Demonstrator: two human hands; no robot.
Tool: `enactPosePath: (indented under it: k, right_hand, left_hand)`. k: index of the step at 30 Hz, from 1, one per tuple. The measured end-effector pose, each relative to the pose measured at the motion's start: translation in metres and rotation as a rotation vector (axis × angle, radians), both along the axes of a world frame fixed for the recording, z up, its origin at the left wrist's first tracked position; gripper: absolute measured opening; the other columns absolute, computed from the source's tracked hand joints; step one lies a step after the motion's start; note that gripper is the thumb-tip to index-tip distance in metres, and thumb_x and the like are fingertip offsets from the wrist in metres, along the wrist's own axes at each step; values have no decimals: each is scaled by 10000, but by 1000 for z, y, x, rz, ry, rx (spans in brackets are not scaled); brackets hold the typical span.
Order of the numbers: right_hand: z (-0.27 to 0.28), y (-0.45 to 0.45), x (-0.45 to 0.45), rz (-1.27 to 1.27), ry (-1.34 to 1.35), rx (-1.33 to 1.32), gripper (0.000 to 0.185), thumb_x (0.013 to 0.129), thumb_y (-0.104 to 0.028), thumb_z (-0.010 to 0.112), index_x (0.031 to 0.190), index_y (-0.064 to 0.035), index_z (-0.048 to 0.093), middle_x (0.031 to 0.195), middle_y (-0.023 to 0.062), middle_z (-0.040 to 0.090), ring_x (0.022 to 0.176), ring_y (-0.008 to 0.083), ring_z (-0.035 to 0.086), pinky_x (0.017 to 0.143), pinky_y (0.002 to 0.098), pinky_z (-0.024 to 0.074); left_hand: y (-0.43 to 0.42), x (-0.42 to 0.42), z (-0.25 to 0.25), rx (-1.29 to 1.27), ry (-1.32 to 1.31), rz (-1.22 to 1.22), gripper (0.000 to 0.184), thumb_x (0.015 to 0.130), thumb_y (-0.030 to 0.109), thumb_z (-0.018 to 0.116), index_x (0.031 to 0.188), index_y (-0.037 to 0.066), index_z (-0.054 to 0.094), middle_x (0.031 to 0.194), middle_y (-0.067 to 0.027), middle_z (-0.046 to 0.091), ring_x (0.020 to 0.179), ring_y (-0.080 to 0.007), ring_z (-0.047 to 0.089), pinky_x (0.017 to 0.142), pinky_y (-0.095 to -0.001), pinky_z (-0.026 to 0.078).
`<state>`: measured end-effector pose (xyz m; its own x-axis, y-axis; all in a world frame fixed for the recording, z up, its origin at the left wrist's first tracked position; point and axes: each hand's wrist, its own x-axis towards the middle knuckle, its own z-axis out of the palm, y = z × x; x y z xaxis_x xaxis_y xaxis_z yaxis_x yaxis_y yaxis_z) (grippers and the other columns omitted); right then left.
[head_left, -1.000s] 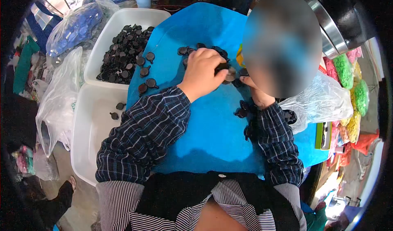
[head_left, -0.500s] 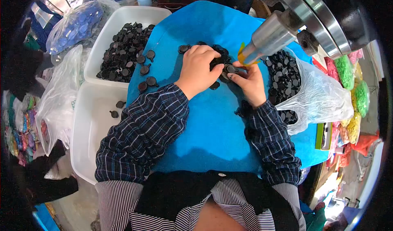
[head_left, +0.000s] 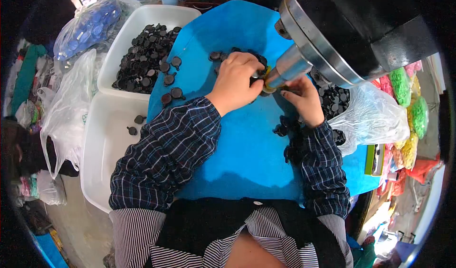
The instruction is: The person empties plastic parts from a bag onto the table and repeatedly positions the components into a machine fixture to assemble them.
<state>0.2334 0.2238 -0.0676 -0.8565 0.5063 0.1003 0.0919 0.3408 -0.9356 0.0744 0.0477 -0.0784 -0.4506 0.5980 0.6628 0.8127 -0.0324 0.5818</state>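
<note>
My left hand [head_left: 236,84] reaches over small black round pieces with tabs on the blue cloth [head_left: 237,144]. Its thumb and fingers close around a black round piece [head_left: 257,74] at the tip of a metal machine head [head_left: 289,66]. Something yellow wraps that tip and partly covers the piece. Just right of the tip is my right hand [head_left: 306,102], thumb and fingers drawn together; whatever lies between them is hidden. Loose black pieces [head_left: 281,128] lie by the right wrist, and more [head_left: 216,56] sit beyond the left hand.
At left, one white tub [head_left: 105,73] holds a heap of black pieces; another tub [head_left: 90,144] below contains a few. A clear plastic bag [head_left: 373,118] of black pieces lies at right. The bulky machine body [head_left: 351,30] hangs over the upper right. Bags of coloured parts [head_left: 401,85] line the right side.
The machine head now appears lower and further left, its tip beside my left fingers. My right hand has moved right, away from the left hand, uncovering more black pieces near its sleeve.
</note>
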Motion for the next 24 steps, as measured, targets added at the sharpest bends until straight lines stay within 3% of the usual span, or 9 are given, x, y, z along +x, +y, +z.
enactPosePath:
  k: [3, 9, 12, 15, 16, 19, 20, 23, 24]
  right_hand:
    - [8, -9, -3, -2, 38, -42, 387, 764, 30, 712, 1101, -34, 534, 1012, 52, 611, 965, 169, 596, 863, 301, 481]
    - [-10, -49, -37, 44, 253, 67, 468, 758, 22, 727, 1157, -57, 496, 1054, 43, 600, 998, 168, 588, 892, 328, 466]
    - [33, 1, -14, 43, -48, 311, 444, 732, -3, 758, 1106, -74, 530, 1031, 20, 596, 987, 162, 581, 892, 359, 445]
    - [61, 1, 19, 383, 83, 817, 370, 707, -18, 777, 1018, -73, 584, 1011, 3, 603, 961, 146, 575, 890, 379, 422]
    - [65, -5, 24, 382, 82, 816, 370, 707, -18, 777, 1018, -73, 584, 1011, 3, 603, 961, 146, 575, 890, 379, 422]
    - [70, -22, 34, 620, -364, 972, 325, 713, 11, 761, 977, -51, 583, 999, 11, 607, 962, 129, 564, 843, 339, 449]
    - [70, -20, 33, 617, -360, 977, 325, 713, 11, 761, 977, -51, 583, 999, 11, 607, 962, 129, 564, 843, 339, 449]
    - [55, -3, 26, 242, -503, 259, 329, 742, 70, 717, 1009, -36, 556, 1010, 15, 606, 979, 129, 568, 824, 306, 488]
    - [49, 1, 24, 238, -501, 259, 329, 742, 70, 717, 1009, -36, 556, 1010, 15, 606, 979, 129, 568, 824, 306, 488]
  left_hand:
    - [2, 8, -4, 0, 176, -29, 247, 757, 216, 712, 948, 63, 674, 1027, -82, 615, 1094, -294, 514, 946, -457, 375]
    - [-17, -12, -13, -55, 23, 73, 247, 760, 215, 711, 953, 65, 681, 1022, -77, 615, 1080, -289, 512, 938, -459, 370]
    - [11, -9, 10, -20, -9, 117, 238, 763, 209, 707, 950, 65, 684, 1022, -75, 615, 1072, -290, 513, 933, -463, 371]
    - [18, -7, 11, -11, -32, 140, 234, 762, 202, 702, 950, 64, 683, 1024, -75, 616, 1080, -292, 512, 940, -462, 369]
    - [17, -7, 11, -11, -32, 139, 234, 762, 202, 702, 950, 64, 683, 1024, -75, 616, 1080, -292, 512, 940, -462, 369]
    - [19, -3, 12, -7, -22, 132, 240, 756, 198, 702, 956, 65, 683, 1028, -75, 616, 1079, -295, 515, 947, -462, 367]
    - [19, -5, 13, -4, -15, 132, 240, 756, 198, 702, 956, 65, 683, 1028, -75, 616, 1079, -295, 515, 947, -462, 367]
    - [16, -6, 12, 9, -19, 21, 242, 756, 198, 702, 959, 68, 682, 1025, -75, 616, 1082, -291, 515, 952, -460, 365]
    - [18, -2, 11, 10, -17, 18, 242, 756, 198, 702, 959, 68, 682, 1025, -75, 616, 1082, -291, 515, 952, -460, 365]
